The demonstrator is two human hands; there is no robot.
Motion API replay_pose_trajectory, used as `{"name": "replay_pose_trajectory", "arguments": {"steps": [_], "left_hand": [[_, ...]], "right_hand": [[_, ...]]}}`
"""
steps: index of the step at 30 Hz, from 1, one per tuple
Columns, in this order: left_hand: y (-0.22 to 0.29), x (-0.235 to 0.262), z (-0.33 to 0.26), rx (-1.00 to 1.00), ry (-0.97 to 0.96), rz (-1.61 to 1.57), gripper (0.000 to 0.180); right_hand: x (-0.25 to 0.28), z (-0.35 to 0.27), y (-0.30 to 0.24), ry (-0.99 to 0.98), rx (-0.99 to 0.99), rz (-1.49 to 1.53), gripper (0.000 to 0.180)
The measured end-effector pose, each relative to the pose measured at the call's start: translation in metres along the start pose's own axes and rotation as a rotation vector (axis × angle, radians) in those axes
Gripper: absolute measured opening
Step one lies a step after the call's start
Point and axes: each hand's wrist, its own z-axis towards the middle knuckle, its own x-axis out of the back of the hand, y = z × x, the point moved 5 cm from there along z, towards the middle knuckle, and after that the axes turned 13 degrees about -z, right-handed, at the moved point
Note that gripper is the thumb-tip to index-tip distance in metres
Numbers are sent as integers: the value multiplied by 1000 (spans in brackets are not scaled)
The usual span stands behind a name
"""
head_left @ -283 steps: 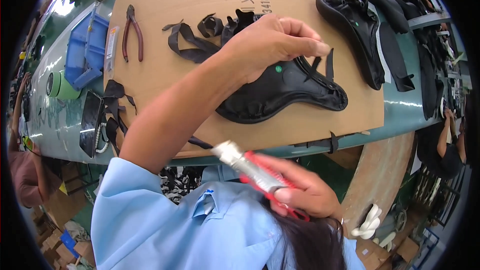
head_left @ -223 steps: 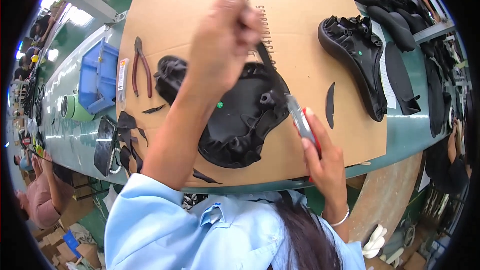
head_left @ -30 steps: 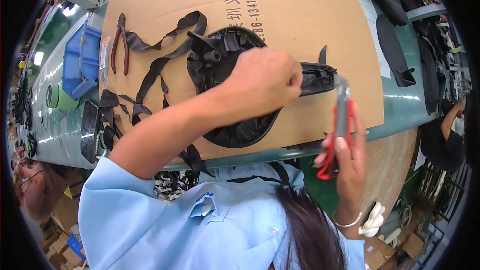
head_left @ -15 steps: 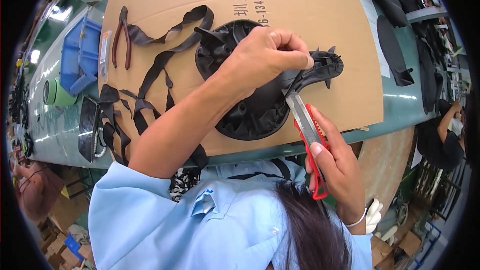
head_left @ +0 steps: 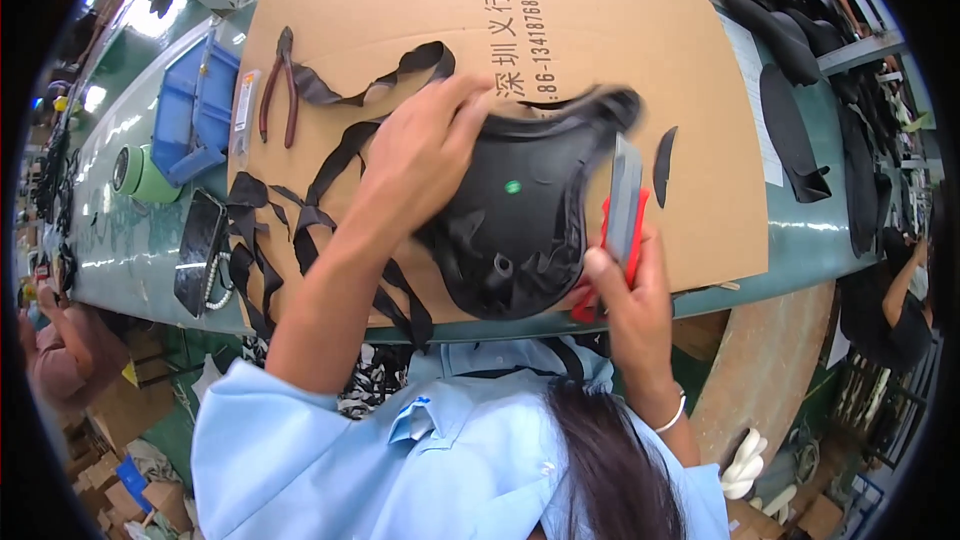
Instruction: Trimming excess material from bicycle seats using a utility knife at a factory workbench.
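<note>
A black moulded plastic shell (head_left: 520, 230) (underside up, with ribs and a small green dot showing) lies on the near part of a cardboard sheet (head_left: 620, 50) that covers the green workbench (head_left: 800, 240). The left hand (head_left: 420, 155) presses on the shell's upper left edge, fingers spread and curled over the rim, gripping it. The right hand (head_left: 625, 285) is closed around a red-handled utility knife (head_left: 620, 210), its blade standing up just beside the shell's right edge; whether it touches the plastic I cannot tell. A small black offcut (head_left: 664, 165) lies just right of the blade. Left of the shell, black trimmed strips (head_left: 330, 155) sprawl over the cardboard, with red-handled pliers (head_left: 280, 85) beyond them. Further left on the bench sit a blue bin (head_left: 200, 105) and a green tape roll (head_left: 140, 172). More black shells (head_left: 790, 90) lie at the far right.
</note>
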Motion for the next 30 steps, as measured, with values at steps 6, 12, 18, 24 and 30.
{"name": "replay_pose_trajectory", "arguments": {"steps": [6,12,18,24,30], "left_hand": [[62,-8,-68,-164,173,476,22],[39,-53,-69,101,-88,150,28],[37,-48,-74,20,35,-66,18],[30,-47,-74,10,94,-147,19],[23,-37,-85,10,196,-486,21]], "right_hand": [[11,49,-19,-17,194,-126,29],[29,19,-28,-3,182,-459,33],[32,-20,-56,-30,662,-1128,57],[10,-27,-60,-135,599,-1422,62],[26,-53,-41,-69,459,-1204,56]]}}
